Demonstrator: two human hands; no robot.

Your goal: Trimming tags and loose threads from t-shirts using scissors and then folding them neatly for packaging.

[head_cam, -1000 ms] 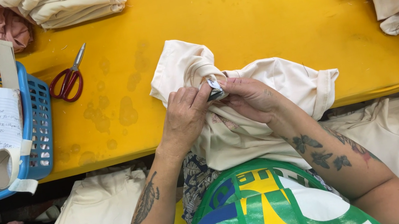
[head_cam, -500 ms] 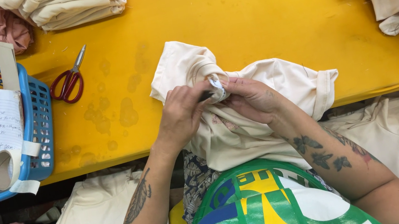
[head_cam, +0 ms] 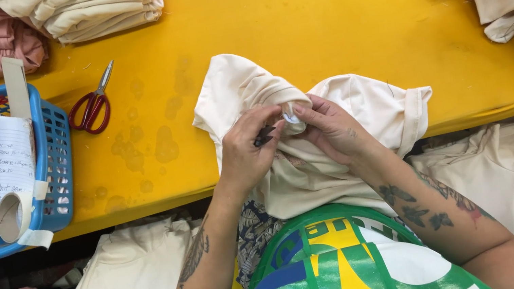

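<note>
At the yellow counter (head_cam: pixel 334 22) edge, the left hand (head_cam: pixel 246 156) pinches a small dark tool while the right hand (head_cam: pixel 330 129) bunches the cream shirt (head_cam: pixel 367 103) (likely steadying its white tag (head_cam: pixel 292 117)).

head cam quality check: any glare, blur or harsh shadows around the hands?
Head view: even, soft light, no hard shadows; the yellow table shows dull stains, no glare. Left hand and right hand on the cream shirt are sharp, no motion blur. The small dark item at the left fingers is too small to identify.
</note>
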